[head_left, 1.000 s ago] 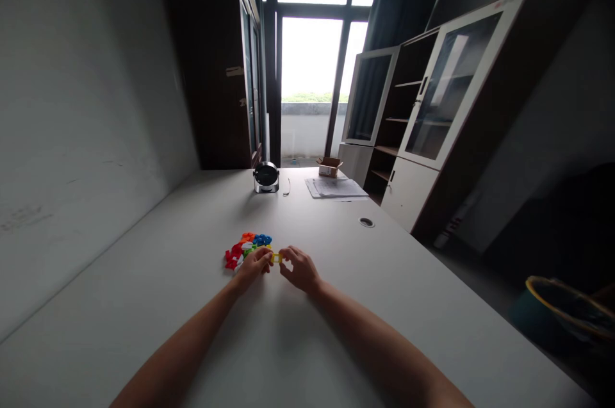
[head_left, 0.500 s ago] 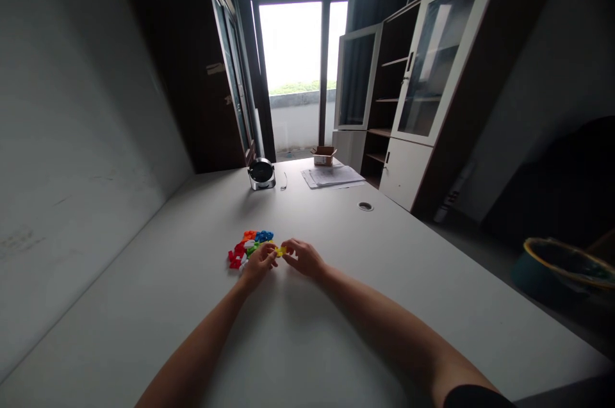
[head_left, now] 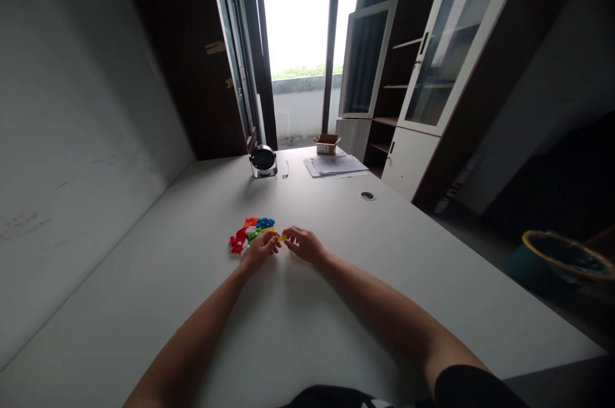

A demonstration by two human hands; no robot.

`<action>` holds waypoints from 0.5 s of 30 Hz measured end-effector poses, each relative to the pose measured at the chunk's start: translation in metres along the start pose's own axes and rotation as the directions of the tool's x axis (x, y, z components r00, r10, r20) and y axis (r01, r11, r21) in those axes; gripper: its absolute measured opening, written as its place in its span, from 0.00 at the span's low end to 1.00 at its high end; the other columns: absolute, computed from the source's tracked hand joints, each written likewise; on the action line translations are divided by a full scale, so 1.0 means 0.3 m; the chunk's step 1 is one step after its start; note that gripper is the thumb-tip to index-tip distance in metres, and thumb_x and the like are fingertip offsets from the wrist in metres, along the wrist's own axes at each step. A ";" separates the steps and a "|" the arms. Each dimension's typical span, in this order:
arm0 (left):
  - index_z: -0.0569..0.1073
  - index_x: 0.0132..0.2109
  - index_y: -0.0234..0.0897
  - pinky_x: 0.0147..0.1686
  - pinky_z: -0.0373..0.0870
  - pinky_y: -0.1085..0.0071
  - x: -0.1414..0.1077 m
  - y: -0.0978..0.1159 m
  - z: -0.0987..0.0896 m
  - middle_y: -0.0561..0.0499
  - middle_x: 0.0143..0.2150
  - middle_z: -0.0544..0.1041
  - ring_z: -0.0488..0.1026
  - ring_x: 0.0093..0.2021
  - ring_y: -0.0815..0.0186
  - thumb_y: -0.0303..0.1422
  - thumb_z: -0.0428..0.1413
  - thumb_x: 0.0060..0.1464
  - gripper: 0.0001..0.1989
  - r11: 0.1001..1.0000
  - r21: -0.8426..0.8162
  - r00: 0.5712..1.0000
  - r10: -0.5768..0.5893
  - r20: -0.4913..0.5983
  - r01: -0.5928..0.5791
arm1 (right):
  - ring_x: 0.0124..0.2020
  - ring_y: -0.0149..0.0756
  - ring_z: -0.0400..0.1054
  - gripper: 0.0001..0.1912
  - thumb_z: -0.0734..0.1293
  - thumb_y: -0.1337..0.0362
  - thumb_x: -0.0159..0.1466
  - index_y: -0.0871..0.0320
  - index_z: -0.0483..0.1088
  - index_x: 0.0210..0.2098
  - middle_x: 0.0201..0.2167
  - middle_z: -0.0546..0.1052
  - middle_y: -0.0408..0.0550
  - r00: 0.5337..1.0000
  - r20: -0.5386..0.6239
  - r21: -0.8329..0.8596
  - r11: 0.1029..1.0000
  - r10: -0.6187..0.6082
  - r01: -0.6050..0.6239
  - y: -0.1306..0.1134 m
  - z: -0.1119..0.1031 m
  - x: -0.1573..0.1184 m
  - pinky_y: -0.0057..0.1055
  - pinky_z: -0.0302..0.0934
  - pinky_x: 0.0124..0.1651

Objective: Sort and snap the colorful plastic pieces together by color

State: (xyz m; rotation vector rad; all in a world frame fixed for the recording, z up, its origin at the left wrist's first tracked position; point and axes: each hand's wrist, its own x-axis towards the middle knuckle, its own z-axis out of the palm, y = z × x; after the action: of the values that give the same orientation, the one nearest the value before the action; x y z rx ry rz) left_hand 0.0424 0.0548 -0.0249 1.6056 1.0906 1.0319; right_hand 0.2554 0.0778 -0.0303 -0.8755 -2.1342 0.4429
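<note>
Between the fingertips of both hands is a small yellow plastic piece (head_left: 282, 238), too small to make out its exact shape. My left hand (head_left: 261, 249) pinches its left side, and my right hand (head_left: 303, 244) pinches its right side. Just beyond and left of my left hand lies a cluster of small plastic pieces: red ones (head_left: 237, 241), orange ones (head_left: 250, 221), blue ones (head_left: 265, 223), green ones (head_left: 254, 237) and white ones. My left fingers hide part of the cluster.
On the white table (head_left: 317, 318), a round black device on a silver stand (head_left: 263, 161) is at the back. Papers (head_left: 336, 165) and an open cardboard box (head_left: 327, 145) lie farther right, near a cable hole (head_left: 368, 196). A bin (head_left: 552, 261) stands off the right edge.
The camera view has tilted down, so everything sits higher in the picture. Both hands keep hold of the yellow piece, which shows a narrower side now.
</note>
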 end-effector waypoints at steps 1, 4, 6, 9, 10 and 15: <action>0.73 0.48 0.34 0.34 0.71 0.68 0.000 0.001 -0.001 0.46 0.37 0.79 0.77 0.33 0.64 0.49 0.56 0.60 0.22 1.000 0.003 1.000 0.001 0.001 -0.001 | 0.32 0.31 0.72 0.11 0.67 0.63 0.66 0.53 0.74 0.48 0.40 0.79 0.47 1.000 0.005 -0.003 1.000 0.003 -0.003 -0.001 0.000 0.000 0.28 0.66 0.39; 0.73 0.48 0.34 0.34 0.71 0.68 -0.001 -0.002 -0.002 0.46 0.37 0.79 0.78 0.33 0.64 0.47 0.56 0.60 0.20 1.000 0.018 1.000 0.001 -0.003 -0.001 | 0.32 0.30 0.72 0.12 0.69 0.61 0.66 0.53 0.73 0.49 0.41 0.79 0.47 1.000 0.017 -0.012 1.000 0.014 -0.014 -0.004 0.001 0.002 0.27 0.65 0.38; 0.73 0.48 0.35 0.34 0.71 0.68 -0.001 -0.006 -0.002 0.46 0.36 0.79 0.78 0.33 0.64 0.45 0.55 0.60 0.18 1.000 0.024 1.000 -0.002 -0.011 0.002 | 0.32 0.30 0.71 0.12 0.68 0.59 0.67 0.54 0.73 0.50 0.40 0.79 0.47 0.999 0.011 -0.021 0.999 0.031 -0.030 -0.003 0.003 0.003 0.26 0.64 0.37; 0.74 0.47 0.35 0.34 0.72 0.68 -0.001 -0.010 0.000 0.47 0.36 0.79 0.78 0.33 0.64 0.42 0.55 0.60 0.16 1.000 0.021 1.000 0.001 -0.020 0.000 | 0.31 0.30 0.70 0.10 0.67 0.59 0.68 0.54 0.74 0.47 0.37 0.79 0.45 0.998 -0.005 -0.043 0.998 0.056 -0.056 0.003 0.007 0.006 0.26 0.62 0.36; 0.73 0.47 0.35 0.34 0.72 0.68 -0.001 -0.010 0.001 0.47 0.36 0.79 0.78 0.33 0.64 0.41 0.55 0.59 0.15 1.000 0.021 1.000 0.001 -0.021 -0.001 | 0.31 0.30 0.69 0.09 0.68 0.59 0.68 0.54 0.75 0.45 0.36 0.79 0.45 0.998 -0.008 -0.053 0.997 0.060 -0.060 0.005 0.008 0.007 0.26 0.62 0.36; 0.73 0.47 0.35 0.34 0.72 0.69 -0.001 -0.005 0.003 0.47 0.39 0.79 0.78 0.33 0.65 0.41 0.56 0.58 0.15 0.999 0.037 1.000 0.002 -0.021 -0.001 | 0.32 0.32 0.69 0.07 0.70 0.59 0.65 0.55 0.74 0.33 0.31 0.77 0.45 0.998 -0.001 -0.093 0.994 0.065 -0.065 0.009 0.010 0.013 0.27 0.61 0.38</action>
State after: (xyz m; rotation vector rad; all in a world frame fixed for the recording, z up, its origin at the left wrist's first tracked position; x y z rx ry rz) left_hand 0.0430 0.0547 -0.0265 1.6286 1.1291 1.0376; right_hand 0.2524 0.0824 -0.0316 -0.9995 -2.1472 0.3795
